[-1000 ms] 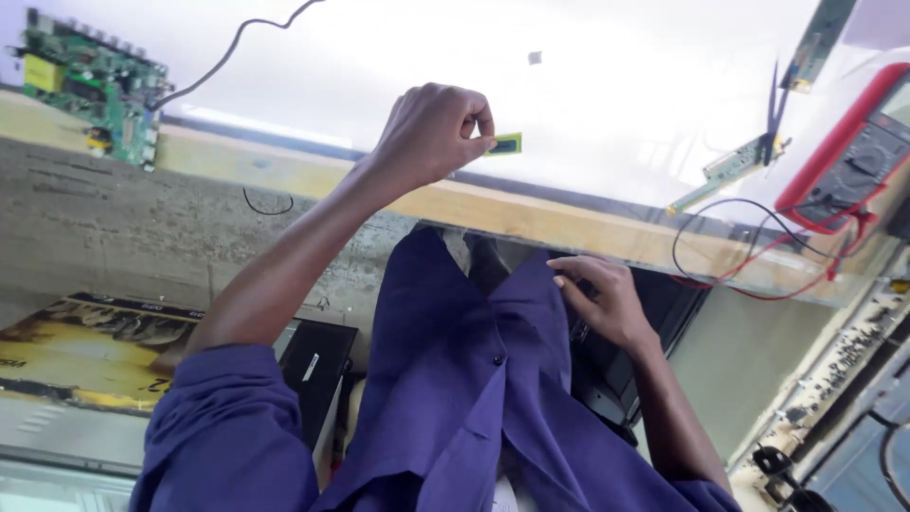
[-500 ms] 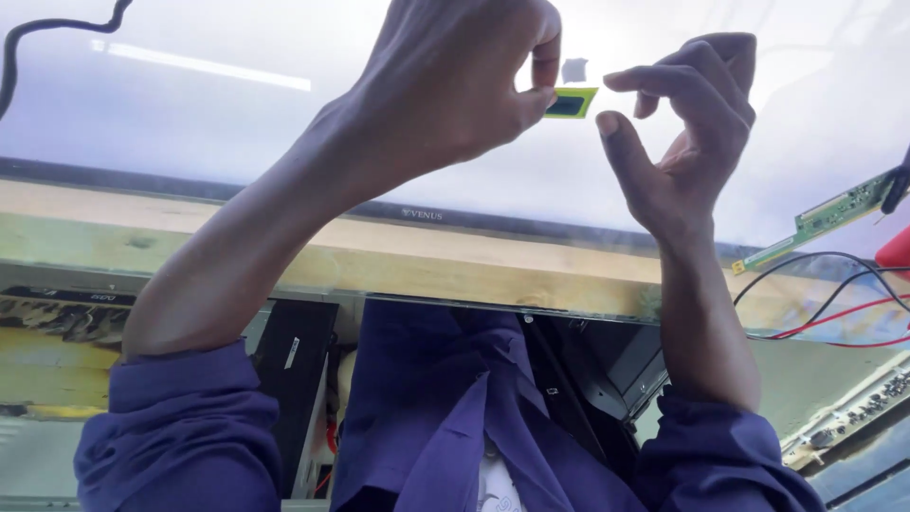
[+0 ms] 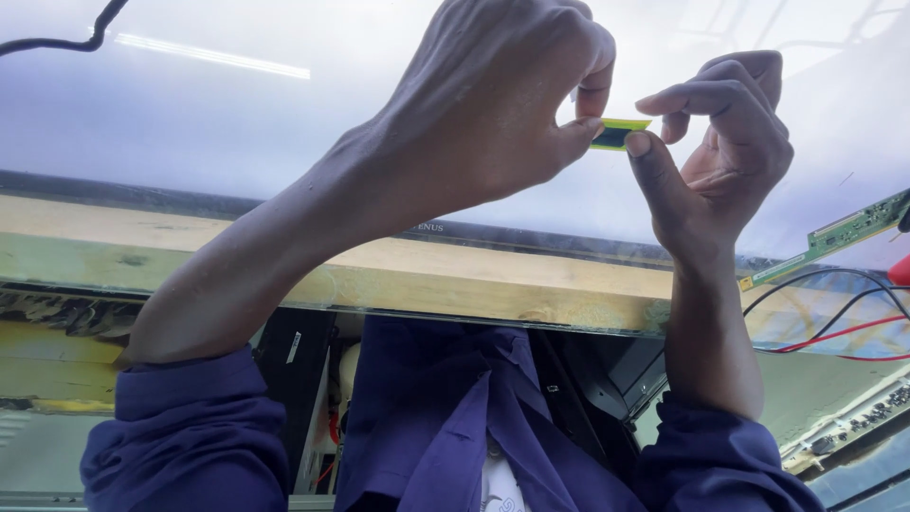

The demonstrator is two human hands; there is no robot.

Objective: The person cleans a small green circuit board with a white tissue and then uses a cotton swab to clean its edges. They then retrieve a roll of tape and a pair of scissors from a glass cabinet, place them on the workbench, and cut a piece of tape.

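A small yellow-green label with a dark centre (image 3: 618, 134) is pinched between both hands. Behind and beneath the grip lies a large, pale, blank flat screen (image 3: 237, 123) with a dark lower edge.

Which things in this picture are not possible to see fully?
Head view:
- Green strip: one end hidden by the left hand; detail too small.
- Right hand: palm turned away.
- Circuit board: cut off by the right edge.
- Wires: ends run out of frame.
- Black cable: cut off at the top edge.
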